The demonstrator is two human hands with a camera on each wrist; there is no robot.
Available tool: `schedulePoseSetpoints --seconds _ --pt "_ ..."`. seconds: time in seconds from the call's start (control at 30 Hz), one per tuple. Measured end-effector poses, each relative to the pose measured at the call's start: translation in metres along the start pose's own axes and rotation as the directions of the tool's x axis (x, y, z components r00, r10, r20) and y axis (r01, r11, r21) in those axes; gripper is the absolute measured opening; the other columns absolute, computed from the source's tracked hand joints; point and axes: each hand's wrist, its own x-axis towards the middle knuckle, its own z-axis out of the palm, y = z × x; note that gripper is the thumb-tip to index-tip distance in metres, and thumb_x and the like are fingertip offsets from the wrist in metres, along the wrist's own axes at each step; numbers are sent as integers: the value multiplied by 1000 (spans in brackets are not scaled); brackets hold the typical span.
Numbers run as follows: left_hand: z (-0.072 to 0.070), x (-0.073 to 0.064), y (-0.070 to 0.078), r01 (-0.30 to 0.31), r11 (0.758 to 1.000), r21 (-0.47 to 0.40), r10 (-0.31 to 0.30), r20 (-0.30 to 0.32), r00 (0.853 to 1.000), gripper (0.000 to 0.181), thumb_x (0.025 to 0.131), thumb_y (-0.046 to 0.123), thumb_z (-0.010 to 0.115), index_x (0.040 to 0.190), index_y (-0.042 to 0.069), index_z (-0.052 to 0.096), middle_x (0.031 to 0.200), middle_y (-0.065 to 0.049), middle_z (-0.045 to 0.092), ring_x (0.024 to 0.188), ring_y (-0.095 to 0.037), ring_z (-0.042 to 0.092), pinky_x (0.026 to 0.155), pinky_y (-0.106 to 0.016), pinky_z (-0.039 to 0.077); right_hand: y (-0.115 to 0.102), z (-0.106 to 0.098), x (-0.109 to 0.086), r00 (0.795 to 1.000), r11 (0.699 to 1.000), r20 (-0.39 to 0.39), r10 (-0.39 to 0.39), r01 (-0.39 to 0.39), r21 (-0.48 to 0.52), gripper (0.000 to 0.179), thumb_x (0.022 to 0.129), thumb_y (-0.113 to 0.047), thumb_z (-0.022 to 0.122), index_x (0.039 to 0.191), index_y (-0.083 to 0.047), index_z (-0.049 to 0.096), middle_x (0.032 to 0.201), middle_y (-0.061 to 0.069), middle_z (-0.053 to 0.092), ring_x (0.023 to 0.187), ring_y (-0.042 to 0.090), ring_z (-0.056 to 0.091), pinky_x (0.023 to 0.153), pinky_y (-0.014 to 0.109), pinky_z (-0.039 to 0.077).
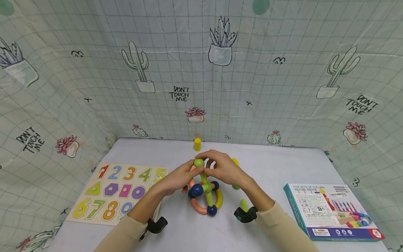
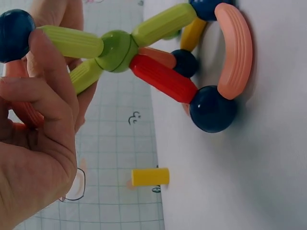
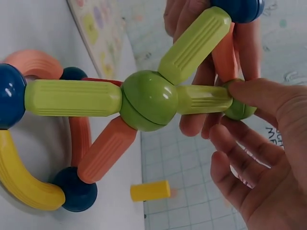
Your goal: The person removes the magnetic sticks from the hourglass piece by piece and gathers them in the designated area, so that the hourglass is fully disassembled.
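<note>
A build of ridged rods and balls stands on the table, its ring of curved rods and blue balls at the bottom, green centre ball (image 3: 148,100) above. One green rod (image 3: 204,99) rises from that centre to a green top ball (image 3: 240,108). My right hand (image 1: 225,168) pinches this top ball between thumb and fingers. From the opposite side, my left hand (image 1: 177,178) curls its fingers round a curved orange rod (image 2: 24,110) beside a raised blue ball (image 2: 17,36). Part of the orange rod is hidden by the fingers.
Behind the build stands a yellow cylinder (image 1: 197,144). A number-and-shape board (image 1: 91,196) lies at left, and a toy box (image 1: 333,211) at right. Loose yellow (image 1: 235,161) and green rods (image 1: 244,205) lie near the right forearm. A patterned cloth (image 1: 201,77) walls the back.
</note>
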Motion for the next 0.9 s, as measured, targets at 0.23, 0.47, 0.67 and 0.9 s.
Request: schedulePoseSetpoints --seconds 0.23,0.47,0.67,0.9 --pt "-3 -5 -3 -2 1000 9 2 44 999 44 108 39 46 139 9 51 86 -5 49 53 -15 40 45 -24 38 1 4 -4 1000 1000 -16 0 0 9 38 91 -16 75 127 -23 66 120 -9 64 90 9 63 71 28 55" --pt "-5 -6 -2 -9 999 41 6 67 998 35 108 30 47 132 7 59 69 -2 47 51 -13 40 43 -23 38 1 4 -8 999 999 -27 19 -18 42 37 90 -19 77 124 -25 65 120 -9 64 91 10 63 75 33 56" --pt "-6 -5 0 -3 996 84 0 35 999 28 103 25 53 119 9 69 67 -2 55 49 -11 39 43 -22 37 -1 1 -12 998 992 -4 57 -56 114 36 89 -22 79 122 -23 65 118 -7 64 94 11 67 79 31 57" --pt "-9 -5 3 -16 995 98 14 19 1000 25 101 25 57 114 11 72 56 1 48 48 -11 37 44 -23 34 -2 -2 -13 997 982 2 76 -75 173 36 88 -19 80 121 -20 66 117 -4 65 96 15 67 83 33 57"
